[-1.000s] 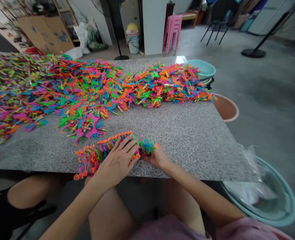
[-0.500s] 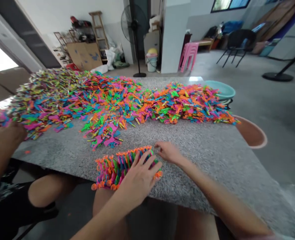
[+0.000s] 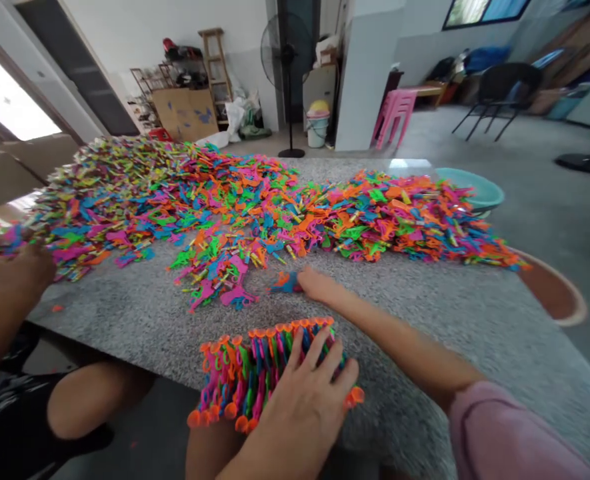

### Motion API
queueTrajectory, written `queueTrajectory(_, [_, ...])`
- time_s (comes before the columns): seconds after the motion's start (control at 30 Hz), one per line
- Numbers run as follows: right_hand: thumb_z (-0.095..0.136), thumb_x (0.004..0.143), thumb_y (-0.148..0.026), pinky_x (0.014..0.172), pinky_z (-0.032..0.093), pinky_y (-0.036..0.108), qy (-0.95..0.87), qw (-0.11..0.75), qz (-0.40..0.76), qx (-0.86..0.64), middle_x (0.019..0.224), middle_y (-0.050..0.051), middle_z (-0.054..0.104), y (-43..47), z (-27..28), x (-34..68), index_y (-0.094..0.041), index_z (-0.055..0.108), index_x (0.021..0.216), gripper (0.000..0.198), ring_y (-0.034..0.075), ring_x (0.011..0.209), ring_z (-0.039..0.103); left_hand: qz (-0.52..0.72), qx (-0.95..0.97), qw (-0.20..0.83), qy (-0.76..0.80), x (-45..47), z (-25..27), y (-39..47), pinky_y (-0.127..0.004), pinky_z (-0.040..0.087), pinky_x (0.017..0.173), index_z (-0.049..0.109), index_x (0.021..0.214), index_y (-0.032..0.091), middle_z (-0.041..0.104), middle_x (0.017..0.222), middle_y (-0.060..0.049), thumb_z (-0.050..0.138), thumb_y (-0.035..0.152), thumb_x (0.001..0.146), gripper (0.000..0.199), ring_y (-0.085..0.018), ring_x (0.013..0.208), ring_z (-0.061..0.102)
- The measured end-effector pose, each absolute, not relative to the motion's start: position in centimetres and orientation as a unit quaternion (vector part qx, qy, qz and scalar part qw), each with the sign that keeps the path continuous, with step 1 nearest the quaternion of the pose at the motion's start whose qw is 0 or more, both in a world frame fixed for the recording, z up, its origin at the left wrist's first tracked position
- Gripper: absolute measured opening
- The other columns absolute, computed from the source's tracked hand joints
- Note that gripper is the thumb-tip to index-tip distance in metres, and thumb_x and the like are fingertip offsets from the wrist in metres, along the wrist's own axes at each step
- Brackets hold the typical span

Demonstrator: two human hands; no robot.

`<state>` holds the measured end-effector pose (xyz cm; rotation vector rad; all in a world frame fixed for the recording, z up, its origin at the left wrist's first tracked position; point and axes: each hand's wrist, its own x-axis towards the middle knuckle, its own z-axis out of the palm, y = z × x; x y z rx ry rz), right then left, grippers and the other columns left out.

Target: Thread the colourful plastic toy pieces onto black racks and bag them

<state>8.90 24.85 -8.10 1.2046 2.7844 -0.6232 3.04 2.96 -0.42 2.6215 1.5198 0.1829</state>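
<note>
Near the table's front edge lies a packed row of colourful plastic toy guns (image 3: 245,377), with orange suction-cup tips along both long sides. My left hand (image 3: 309,390) rests spread over the right end of this row, its fingers apart on top. Just beyond the row, my right hand (image 3: 317,285) is closed on a blue toy gun (image 3: 285,283) with some orange beside it; the fingertips are partly hidden and blurred. A loose cluster of pink, blue and green toy guns (image 3: 225,287) lies to the left of that hand.
A long heap of toy guns (image 3: 389,213) spreads across the speckled grey table (image 3: 449,313). On the left, a co-worker's hands (image 3: 22,270) handle similar pieces. A teal basin (image 3: 475,187) and a brown basin (image 3: 549,287) stand past the right edge.
My right hand has moved from the row's right end toward the heap and now holds a blue toy gun. My left hand stays on the row. The view has shifted.
</note>
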Motion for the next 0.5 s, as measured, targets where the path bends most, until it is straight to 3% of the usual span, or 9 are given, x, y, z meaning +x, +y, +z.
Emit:
queueTrajectory(0.13, [0.057,0.078,-0.007,0.068,0.043,0.024,0.841,-0.019,-0.207,0.499,0.09,0.009,0.069,21.9,-8.3,18.3,-0.014,0.062,0.105,0.028,0.019,0.081,0.064,0.08,0.869,0.048,0.487,2.6,-0.9,3.1,-0.058,0.033,0.114,0.055,0.13,0.024,0.056,0.137,-0.005,0.047,0.029,0.099,0.033,-0.029,0.138,0.039])
queueTrajectory(0.27, [0.066,0.071,-0.011,0.061,0.041,0.022,0.752,-0.153,-0.358,0.533,0.073,-0.003,0.064,17.4,-9.4,22.9,-0.017,0.051,0.11,0.043,0.014,0.066,0.06,0.077,0.88,0.052,0.465,1.9,-1.0,3.3,-0.058,0.035,0.113,0.058,0.128,0.024,0.058,0.135,-0.005,0.05,0.026,0.096,0.032,-0.03,0.136,0.041])
queueTrajectory(0.4, [0.061,0.079,-0.023,0.057,0.039,0.023,0.698,-0.257,-0.424,0.517,0.072,-0.004,0.059,14.2,-11.0,24.2,-0.02,0.049,0.094,0.02,0.012,0.06,0.053,0.072,0.888,0.038,0.452,1.5,-0.8,3.2,-0.057,0.031,0.115,0.059,0.127,0.023,0.057,0.137,-0.007,0.051,0.024,0.096,0.033,-0.029,0.138,0.038])
queueTrajectory(0.5, [0.053,0.08,-0.019,0.06,0.038,0.025,0.689,-0.3,-0.412,0.516,0.071,-0.004,0.054,13.4,-11.6,24.0,-0.02,0.05,0.087,0.008,0.012,0.061,0.048,0.066,0.897,0.026,0.437,1.3,-0.7,3.3,-0.058,0.033,0.113,0.058,0.128,0.023,0.057,0.137,-0.008,0.05,0.025,0.096,0.033,-0.029,0.138,0.039])
